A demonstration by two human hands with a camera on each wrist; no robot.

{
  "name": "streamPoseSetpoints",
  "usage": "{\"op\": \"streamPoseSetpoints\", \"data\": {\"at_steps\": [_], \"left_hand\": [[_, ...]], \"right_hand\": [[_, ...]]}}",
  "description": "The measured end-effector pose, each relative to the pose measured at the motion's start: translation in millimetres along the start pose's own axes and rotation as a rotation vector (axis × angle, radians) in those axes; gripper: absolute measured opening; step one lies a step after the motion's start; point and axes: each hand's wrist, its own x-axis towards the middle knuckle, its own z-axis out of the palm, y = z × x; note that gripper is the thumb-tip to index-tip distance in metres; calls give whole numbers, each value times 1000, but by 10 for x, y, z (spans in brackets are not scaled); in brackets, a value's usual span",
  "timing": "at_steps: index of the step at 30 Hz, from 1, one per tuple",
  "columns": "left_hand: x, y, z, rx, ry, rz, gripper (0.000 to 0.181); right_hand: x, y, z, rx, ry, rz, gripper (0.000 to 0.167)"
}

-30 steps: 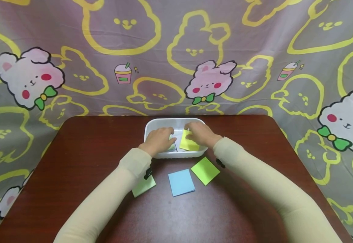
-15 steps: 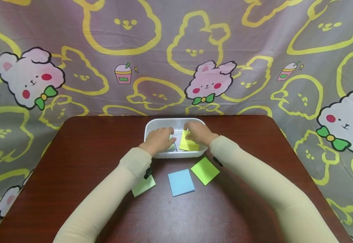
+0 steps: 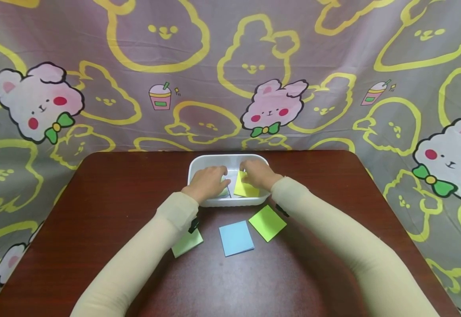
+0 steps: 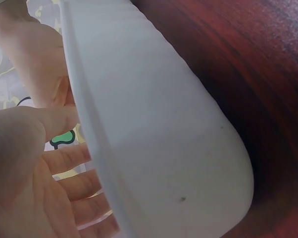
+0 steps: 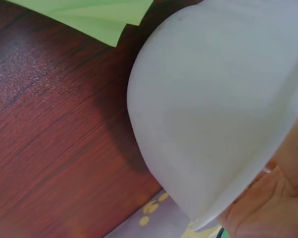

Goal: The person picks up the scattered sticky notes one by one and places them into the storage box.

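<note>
A white plastic tray (image 3: 236,202) stands near the table's far edge. My left hand (image 3: 208,182) reaches over its near left rim, fingers curved about a pale sticky-note pad (image 3: 224,192) mostly hidden beneath them. On the tray's right side, my right hand (image 3: 257,174) holds a yellow sticky-note pad (image 3: 247,189) by thumb and fingers. The left wrist view shows the left fingers (image 4: 82,186) passing behind the tray wall, tips hidden. In the right wrist view that same wall covers most of the right hand (image 5: 268,208).
Nearer the front of the brown table (image 3: 230,290) lie a light green pad (image 3: 187,243), partly under the left sleeve, a blue pad (image 3: 236,238) and a bright green pad (image 3: 267,223). Behind the table hangs a cartoon-patterned cloth (image 3: 198,57).
The right forearm and hand have shifted slightly left, and the yellow pad has moved a little with them. My left hand and the pads on the table have stayed put.
</note>
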Motion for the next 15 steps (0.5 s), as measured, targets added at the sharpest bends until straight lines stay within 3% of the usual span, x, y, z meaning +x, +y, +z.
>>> {"op": "streamPoseSetpoints", "data": {"at_steps": [15], "left_hand": [[-2,1,9,12,-10,-8,39]], "right_hand": [[9,34,11,19,-5,14,33]]}}
